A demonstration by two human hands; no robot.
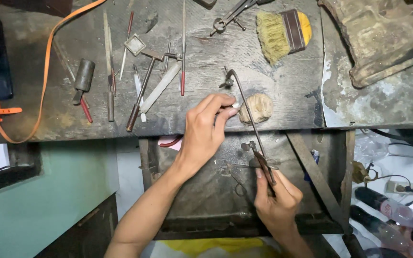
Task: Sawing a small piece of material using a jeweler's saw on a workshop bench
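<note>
Metal glints between the left hand's (pixel 205 128) pinched fingertips, a small piece pressed against the worn bench peg (pixel 258 108). The right hand (pixel 277 200) is clenched on a jeweller's saw (pixel 247 112). A twisted stroke could snap the thin blade or nick a fingertip.

Files (pixel 144 91) on bench (pixel 288 86) left, brush (pixel 283 33) behind, saw frame (pixel 247 110) btwn hands.
</note>
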